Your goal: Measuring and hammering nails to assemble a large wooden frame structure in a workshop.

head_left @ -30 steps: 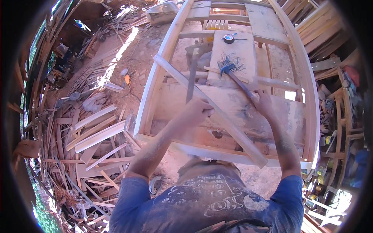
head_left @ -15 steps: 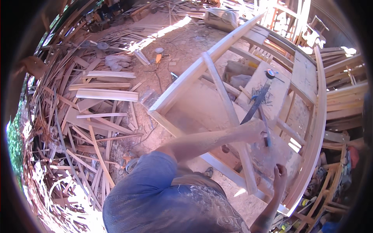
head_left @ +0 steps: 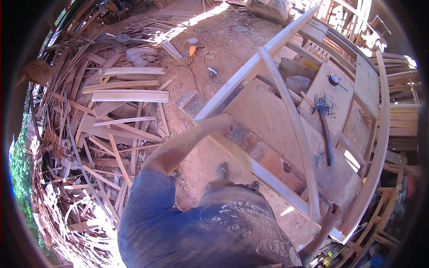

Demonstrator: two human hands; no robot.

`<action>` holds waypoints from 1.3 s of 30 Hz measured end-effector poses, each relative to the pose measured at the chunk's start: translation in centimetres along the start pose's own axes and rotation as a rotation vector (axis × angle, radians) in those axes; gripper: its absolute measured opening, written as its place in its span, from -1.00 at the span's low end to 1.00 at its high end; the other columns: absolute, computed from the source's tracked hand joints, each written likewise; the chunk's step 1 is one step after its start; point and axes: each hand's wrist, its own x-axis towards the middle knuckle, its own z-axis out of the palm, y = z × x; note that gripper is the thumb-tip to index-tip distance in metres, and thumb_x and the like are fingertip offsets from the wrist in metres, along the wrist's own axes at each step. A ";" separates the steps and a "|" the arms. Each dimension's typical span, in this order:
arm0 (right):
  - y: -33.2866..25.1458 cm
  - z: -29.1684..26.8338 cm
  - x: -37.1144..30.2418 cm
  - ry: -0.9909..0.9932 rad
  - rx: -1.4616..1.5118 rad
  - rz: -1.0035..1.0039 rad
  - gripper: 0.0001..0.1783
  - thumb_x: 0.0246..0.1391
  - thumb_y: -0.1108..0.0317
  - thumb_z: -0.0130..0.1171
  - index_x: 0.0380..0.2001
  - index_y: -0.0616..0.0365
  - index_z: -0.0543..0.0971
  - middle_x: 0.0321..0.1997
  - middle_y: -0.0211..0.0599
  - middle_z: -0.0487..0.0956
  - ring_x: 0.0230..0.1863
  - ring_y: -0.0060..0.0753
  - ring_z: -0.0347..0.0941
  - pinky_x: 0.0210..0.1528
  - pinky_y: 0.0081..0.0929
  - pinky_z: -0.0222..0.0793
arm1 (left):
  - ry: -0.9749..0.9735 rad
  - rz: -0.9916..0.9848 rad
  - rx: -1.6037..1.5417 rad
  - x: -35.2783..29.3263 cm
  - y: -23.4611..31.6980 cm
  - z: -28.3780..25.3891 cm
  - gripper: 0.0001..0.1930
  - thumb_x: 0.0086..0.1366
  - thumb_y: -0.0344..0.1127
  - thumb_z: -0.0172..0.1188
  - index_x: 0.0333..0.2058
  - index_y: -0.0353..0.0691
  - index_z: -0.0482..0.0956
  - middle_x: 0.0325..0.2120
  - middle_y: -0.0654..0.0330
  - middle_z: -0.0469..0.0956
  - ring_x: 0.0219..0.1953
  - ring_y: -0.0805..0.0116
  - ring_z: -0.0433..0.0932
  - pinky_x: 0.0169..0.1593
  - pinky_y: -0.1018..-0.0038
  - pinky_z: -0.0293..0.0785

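Note:
My left hand (head_left: 222, 123) is at the near left corner of a large wooden frame (head_left: 241, 156), its fingers curled at the rail; what is in them is hidden. By the near right corner, my right hand (head_left: 331, 214) is closed, perhaps on something thin that I cannot make out. Between them, a curved wooden slat (head_left: 288, 105) crosses the frame from the far left rail to the near rail. Inside the frame, a claw hammer (head_left: 325, 129) with a dark handle lies on the board worktop (head_left: 328, 91). Beyond it sits a round tape measure (head_left: 333, 79).
Cut boards (head_left: 129, 96) and offcuts cover the ground at left. An orange-bodied power tool (head_left: 192, 51) with a cord lies on the dirt floor (head_left: 232, 40). More slatted frames (head_left: 397, 111) stand at right. A wrapped bundle (head_left: 267, 11) is at the back.
My left hand has moved left from beside the hammer to the frame's corner. The long dark blade-like piece no longer lies on the worktop. My right hand has closed near the right corner.

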 end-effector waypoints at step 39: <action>-0.1 0.7 1.3 0.071 -0.301 0.231 -0.70 0.08 0.22 0.15 -0.31 0.26 0.67 -0.45 -0.13 0.64 -0.46 -0.23 0.57 -0.30 -0.19 0.44 | 0.095 0.036 -0.128 -1.6 -0.6 1.0 -0.73 0.01 -0.22 0.21 -0.39 -0.30 0.67 -0.35 -0.10 0.64 -0.22 -0.03 0.63 -0.12 0.10 0.54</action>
